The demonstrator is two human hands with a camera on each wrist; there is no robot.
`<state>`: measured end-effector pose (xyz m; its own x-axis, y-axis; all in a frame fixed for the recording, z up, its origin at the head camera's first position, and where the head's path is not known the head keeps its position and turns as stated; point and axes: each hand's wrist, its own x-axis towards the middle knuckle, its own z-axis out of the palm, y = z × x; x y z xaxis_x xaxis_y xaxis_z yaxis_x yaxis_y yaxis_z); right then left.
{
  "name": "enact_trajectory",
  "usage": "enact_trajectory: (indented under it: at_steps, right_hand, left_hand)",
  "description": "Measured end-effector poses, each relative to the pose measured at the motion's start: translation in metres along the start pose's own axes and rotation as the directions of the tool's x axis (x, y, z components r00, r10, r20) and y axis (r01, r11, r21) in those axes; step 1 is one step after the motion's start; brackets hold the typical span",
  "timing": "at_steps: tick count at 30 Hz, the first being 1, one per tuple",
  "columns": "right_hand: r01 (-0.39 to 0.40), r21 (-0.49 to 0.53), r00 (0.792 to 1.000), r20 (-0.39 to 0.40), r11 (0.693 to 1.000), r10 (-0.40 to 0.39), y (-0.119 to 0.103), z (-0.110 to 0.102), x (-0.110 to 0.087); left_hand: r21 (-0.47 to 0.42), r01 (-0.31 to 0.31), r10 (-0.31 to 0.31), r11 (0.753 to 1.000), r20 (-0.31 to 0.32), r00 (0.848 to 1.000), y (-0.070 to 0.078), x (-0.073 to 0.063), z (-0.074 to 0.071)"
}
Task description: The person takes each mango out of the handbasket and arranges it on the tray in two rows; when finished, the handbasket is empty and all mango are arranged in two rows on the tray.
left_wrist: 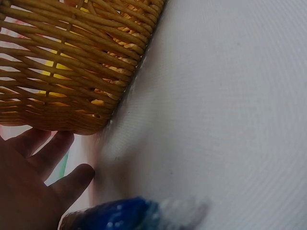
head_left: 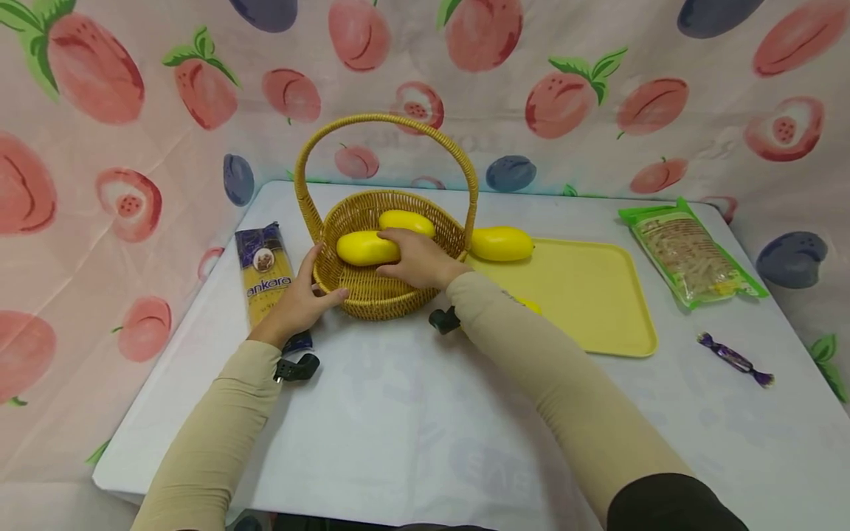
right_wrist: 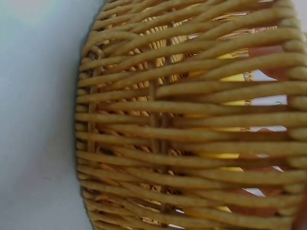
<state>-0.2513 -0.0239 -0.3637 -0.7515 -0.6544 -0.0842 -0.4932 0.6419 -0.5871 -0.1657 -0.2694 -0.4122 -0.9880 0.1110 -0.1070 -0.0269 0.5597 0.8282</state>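
A wicker basket (head_left: 378, 304) with a tall arched handle stands on the table. Inside it lie two smooth yellow mango-like fruits, a front one (head_left: 361, 249) and a back one (head_left: 406, 221). My right hand (head_left: 420, 259) reaches over the basket's right rim and grips the right end of the front fruit. At the basket's left side, my left hand (head_left: 296, 306) rests against the wicker wall (left_wrist: 72, 72), its fingers fairly straight and the thumb held apart. In the right wrist view the basket's weave (right_wrist: 192, 120) hides most of the right hand.
A yellow tray (head_left: 591, 295) lies right of the basket, with another yellow fruit (head_left: 502, 244) at its back left corner. The right forearm partly covers a further yellow item (head_left: 529, 304). An ankara pasta packet (head_left: 262, 258), green-edged bag (head_left: 690, 254) and purple-wrapped candy (head_left: 735, 359) lie around.
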Motion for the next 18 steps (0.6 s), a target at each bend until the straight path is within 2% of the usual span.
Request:
enact_trajectory:
  at_steps: [18]
  right_hand:
    - [-0.069, -0.057, 0.997, 0.020, 0.996, 0.070, 0.001, 0.008, 0.011]
  left_hand:
    - [-0.011, -0.007, 0.007, 1.000, 0.001, 1.000, 0.001, 0.000, 0.000]
